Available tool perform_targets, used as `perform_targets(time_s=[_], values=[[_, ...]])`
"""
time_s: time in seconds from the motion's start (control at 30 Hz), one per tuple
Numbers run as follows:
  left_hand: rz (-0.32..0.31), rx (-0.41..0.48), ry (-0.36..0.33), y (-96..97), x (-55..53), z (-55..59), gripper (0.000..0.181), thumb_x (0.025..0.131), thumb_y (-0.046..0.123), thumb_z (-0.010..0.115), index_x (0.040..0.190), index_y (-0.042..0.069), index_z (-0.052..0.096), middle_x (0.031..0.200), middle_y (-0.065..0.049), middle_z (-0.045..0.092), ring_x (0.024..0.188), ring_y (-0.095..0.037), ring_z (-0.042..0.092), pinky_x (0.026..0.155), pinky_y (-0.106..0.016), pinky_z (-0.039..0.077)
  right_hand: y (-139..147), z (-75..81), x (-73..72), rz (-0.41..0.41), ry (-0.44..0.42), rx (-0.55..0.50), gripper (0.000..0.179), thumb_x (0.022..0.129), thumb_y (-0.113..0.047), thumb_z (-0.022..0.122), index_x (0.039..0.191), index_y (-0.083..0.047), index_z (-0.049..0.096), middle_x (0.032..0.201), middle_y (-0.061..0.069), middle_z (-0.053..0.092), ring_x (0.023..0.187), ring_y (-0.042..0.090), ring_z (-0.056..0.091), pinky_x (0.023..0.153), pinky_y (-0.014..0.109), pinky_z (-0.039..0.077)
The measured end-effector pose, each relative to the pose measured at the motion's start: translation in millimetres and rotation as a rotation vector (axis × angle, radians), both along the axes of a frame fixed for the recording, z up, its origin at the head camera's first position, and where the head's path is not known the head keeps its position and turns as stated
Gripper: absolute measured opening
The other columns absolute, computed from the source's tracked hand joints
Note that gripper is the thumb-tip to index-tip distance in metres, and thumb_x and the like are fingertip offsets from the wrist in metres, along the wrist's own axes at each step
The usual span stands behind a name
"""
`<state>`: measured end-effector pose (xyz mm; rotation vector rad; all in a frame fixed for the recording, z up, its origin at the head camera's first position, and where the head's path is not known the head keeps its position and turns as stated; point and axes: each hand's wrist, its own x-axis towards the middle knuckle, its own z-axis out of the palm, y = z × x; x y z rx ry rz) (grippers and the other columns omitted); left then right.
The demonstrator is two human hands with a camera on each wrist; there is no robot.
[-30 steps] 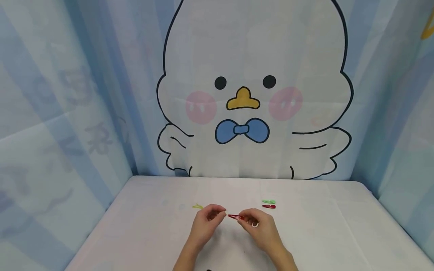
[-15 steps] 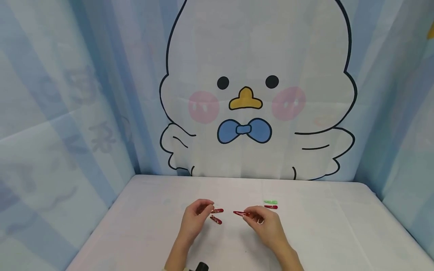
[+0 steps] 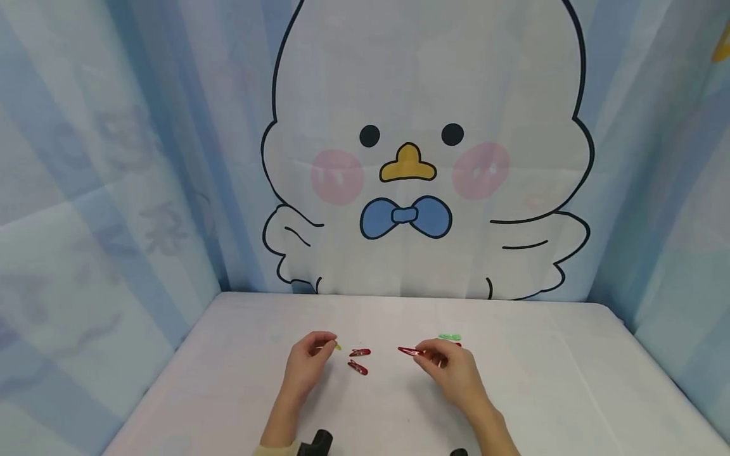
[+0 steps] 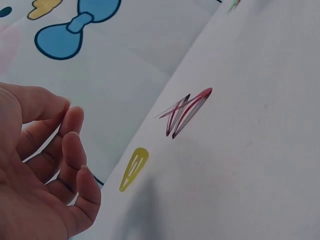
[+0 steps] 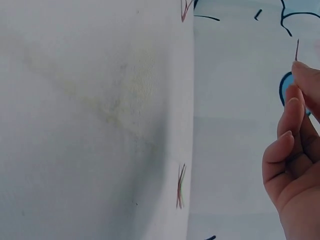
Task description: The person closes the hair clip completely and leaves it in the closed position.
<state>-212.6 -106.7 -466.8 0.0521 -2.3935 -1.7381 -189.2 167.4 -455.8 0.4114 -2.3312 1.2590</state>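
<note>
Between thumb and fingertips my right hand (image 3: 450, 373) pinches a red snap hair clip (image 3: 409, 351) above the table; the right wrist view shows the clip (image 5: 297, 50) almost edge-on. My left hand (image 3: 306, 364) is raised at the left, its fingers loosely bent and the thumb touching the index fingertip. Nothing shows between them in the left wrist view. A yellow snap clip (image 4: 134, 169) lies on the table beyond that hand, mostly hidden by it in the head view. Two red clips, one farther back (image 3: 360, 352) and one nearer (image 3: 358, 367), lie between the hands.
Behind the right hand lie a green hair clip (image 3: 450, 337) and another red clip (image 3: 458, 344), mostly covered by that hand. The white-covered table (image 3: 388, 418) ends at a curtain (image 3: 428, 266) printed with a cartoon bird.
My left hand has moved left and away from the right hand, uncovering the two red clips and now covering most of the yellow one. The right hand keeps its red clip, shifting slightly right.
</note>
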Motion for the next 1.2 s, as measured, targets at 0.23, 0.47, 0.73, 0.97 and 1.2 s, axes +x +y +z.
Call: perform_targets(time_s=[0.23,0.47,0.73,0.97,1.2], values=[[0.014,-0.084,-0.047,-11.3,-11.4,-0.2,0.015,0.097,0.011,0.066,0.110,0.005,0.070,0.106,-0.006,0.067,0.098,-0.023,0.060,0.084,-0.038,0.052,8,3.4,-2.8,-0.019,-0.133,-0.006,0.020,0.080,0.000,0.083,0.089,-0.015,0.074,0.073,-0.010,0.059,0.065,0.008,0.053,0.059,0.024,0.046],[-0.001,-0.201,-0.076,-25.3,-26.4,-1.4,0.014,0.095,0.007,0.066,0.107,0.002,0.069,0.100,-0.006,0.066,0.094,-0.023,0.059,0.087,-0.043,0.051,21,5.7,-8.5,-0.046,-0.215,0.030,0.018,0.081,-0.002,0.083,0.091,-0.015,0.074,0.074,-0.007,0.059,0.066,0.010,0.053,0.060,0.024,0.045],[-0.036,-0.282,-0.072,-41.5,-32.3,-6.5,0.012,0.091,0.003,0.067,0.102,0.001,0.069,0.092,-0.005,0.065,0.088,-0.023,0.060,0.083,-0.043,0.050,27,5.1,-10.9,-0.039,-0.232,0.040,0.017,0.082,-0.002,0.082,0.090,-0.014,0.074,0.074,-0.007,0.059,0.066,0.010,0.053,0.058,0.024,0.044],[-0.062,-0.332,-0.096,-42.3,-37.8,-4.8,0.010,0.092,0.004,0.067,0.102,0.002,0.068,0.091,-0.004,0.063,0.086,-0.022,0.058,0.080,-0.041,0.050,35,7.3,-14.3,-0.075,-0.282,0.063,0.014,0.084,-0.005,0.081,0.093,-0.013,0.074,0.075,-0.005,0.057,0.069,0.013,0.052,0.058,0.024,0.043],[-0.072,-0.373,-0.110,-42.3,-40.9,-2.6,0.012,0.092,0.004,0.067,0.103,0.002,0.067,0.092,-0.005,0.063,0.085,-0.022,0.057,0.080,-0.042,0.050,43,5.3,-17.2,-0.078,-0.320,0.065,0.013,0.084,-0.005,0.081,0.092,-0.014,0.074,0.075,-0.005,0.058,0.070,0.014,0.053,0.059,0.024,0.043]])
